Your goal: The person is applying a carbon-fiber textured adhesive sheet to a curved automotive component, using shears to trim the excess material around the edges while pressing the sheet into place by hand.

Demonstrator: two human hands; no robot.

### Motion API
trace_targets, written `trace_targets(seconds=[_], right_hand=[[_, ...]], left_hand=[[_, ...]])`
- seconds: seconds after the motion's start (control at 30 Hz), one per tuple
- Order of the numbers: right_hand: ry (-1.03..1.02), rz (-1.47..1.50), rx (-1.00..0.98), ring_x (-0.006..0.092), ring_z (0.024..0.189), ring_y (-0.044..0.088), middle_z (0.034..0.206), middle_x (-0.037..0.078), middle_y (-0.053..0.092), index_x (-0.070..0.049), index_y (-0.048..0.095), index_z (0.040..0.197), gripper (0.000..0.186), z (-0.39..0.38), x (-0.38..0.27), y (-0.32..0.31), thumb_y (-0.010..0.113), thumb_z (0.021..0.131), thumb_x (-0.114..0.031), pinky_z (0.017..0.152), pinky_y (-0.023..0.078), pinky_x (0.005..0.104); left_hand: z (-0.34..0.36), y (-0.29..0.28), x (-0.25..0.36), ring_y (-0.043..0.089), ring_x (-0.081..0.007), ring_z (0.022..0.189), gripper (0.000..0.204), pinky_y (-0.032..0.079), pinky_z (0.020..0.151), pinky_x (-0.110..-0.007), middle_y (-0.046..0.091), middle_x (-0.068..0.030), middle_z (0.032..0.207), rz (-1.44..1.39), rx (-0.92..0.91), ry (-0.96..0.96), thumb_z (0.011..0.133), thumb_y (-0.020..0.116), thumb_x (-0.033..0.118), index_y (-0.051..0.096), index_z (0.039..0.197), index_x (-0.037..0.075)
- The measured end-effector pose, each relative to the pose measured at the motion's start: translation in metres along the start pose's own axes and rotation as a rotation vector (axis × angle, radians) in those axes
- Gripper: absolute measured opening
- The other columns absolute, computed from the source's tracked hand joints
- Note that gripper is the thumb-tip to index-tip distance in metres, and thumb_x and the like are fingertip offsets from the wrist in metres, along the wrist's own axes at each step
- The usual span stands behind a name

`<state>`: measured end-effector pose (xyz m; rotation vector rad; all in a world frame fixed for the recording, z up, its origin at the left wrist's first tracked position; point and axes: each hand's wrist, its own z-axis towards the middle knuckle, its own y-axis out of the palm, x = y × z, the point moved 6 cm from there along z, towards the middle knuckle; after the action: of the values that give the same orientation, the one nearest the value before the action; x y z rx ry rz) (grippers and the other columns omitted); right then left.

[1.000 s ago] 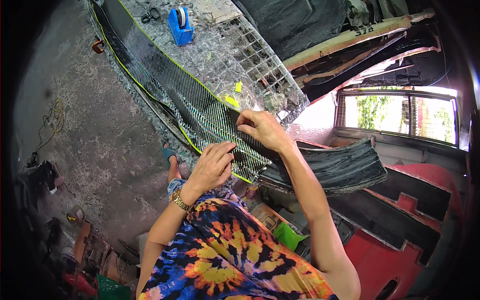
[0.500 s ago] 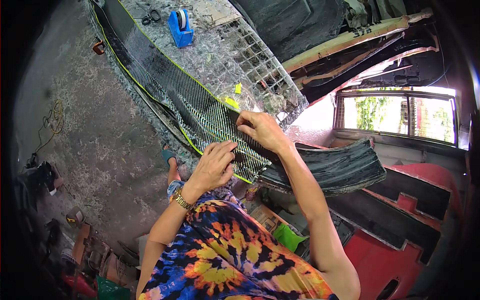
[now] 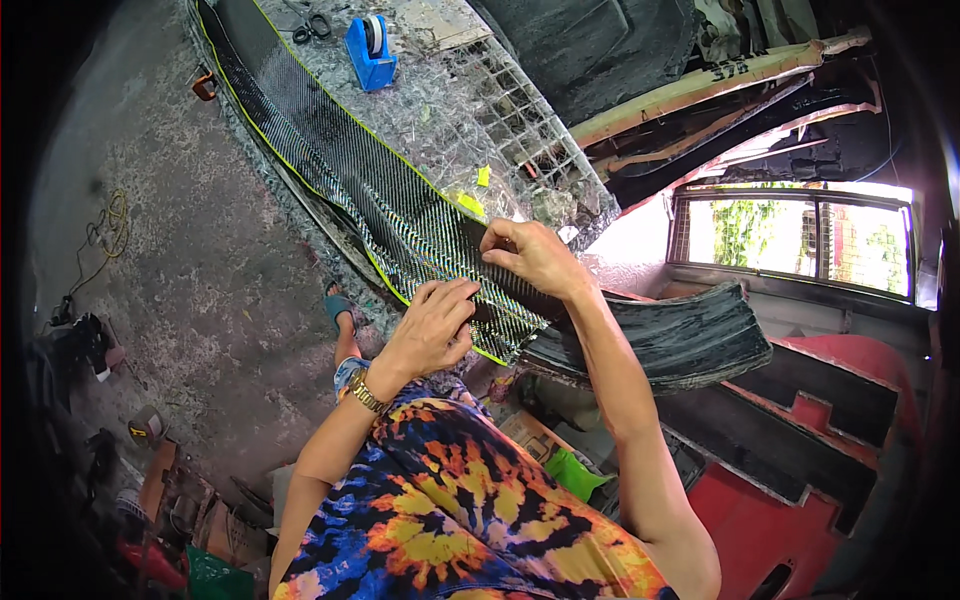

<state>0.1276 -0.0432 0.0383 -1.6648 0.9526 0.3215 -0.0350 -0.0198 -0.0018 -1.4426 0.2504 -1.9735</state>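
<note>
A long strip of black, shiny woven carbon-fibre cloth [image 3: 390, 195] with yellow-green edging lies over a long dark curved mould [image 3: 665, 335], whose bare end juts out to the right. My left hand [image 3: 437, 322] rests on the cloth near its close end, palm down, fingers stretched and slightly bent. At the cloth's far edge, my right hand [image 3: 535, 260] has its thumb and forefinger bent together in a pinch. Whatever sits between those fingertips is too small to make out. Two yellow-green tape scraps [image 3: 470, 204] lie on the worktable just beyond the cloth.
On the rough grey worktable [image 3: 430, 120] stand a blue tape dispenser [image 3: 371, 55] and black scissors [image 3: 311, 27]. An orange clamp [image 3: 204, 87] grips the left edge. A metal grid [image 3: 530, 120] lies farther right. Red and black moulded panels [image 3: 770, 510] stack at the lower right.
My right hand has shifted very slightly right, its fingertips slightly higher at the cloth's edge. My left hand stays in about the same spot. The view has turned slightly.
</note>
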Motion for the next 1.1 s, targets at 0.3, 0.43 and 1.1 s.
trace_targets(seconds=[0.3,0.43,1.1], right_hand=[[-0.064,-0.152,0.047,0.0351,0.080,0.061,0.084,0.015,0.063,-0.004,0.056,0.089,0.013,-0.002,-0.005,0.008,0.063,0.082,-0.012,0.067,0.047,0.0418],[-0.103,-0.168,0.092,0.0354,0.080,0.061,0.084,0.014,0.061,-0.005,0.054,0.089,0.013,-0.005,-0.009,0.008,0.062,0.083,-0.012,0.066,0.048,0.0419],[-0.122,-0.153,0.138,0.0343,0.078,0.062,0.084,0.013,0.062,-0.006,0.055,0.090,0.011,-0.009,-0.004,0.009,0.061,0.085,-0.014,0.065,0.048,0.0411]], left_hand=[[0.000,0.000,0.001,0.049,-0.0293,0.119,0.022,0.035,0.099,-0.045,0.052,-0.0140,0.124,0.011,-0.002,0.003,0.075,0.058,0.010,0.051,0.095,0.003],[0.001,0.001,-0.001,0.049,-0.0292,0.118,0.022,0.035,0.099,-0.045,0.052,-0.0142,0.124,0.014,-0.010,0.013,0.075,0.058,0.010,0.050,0.094,0.003],[0.006,0.007,-0.001,0.048,-0.0297,0.113,0.033,0.036,0.091,-0.044,0.050,-0.0128,0.129,0.059,-0.070,0.010,0.069,0.055,0.014,0.050,0.099,-0.001]])
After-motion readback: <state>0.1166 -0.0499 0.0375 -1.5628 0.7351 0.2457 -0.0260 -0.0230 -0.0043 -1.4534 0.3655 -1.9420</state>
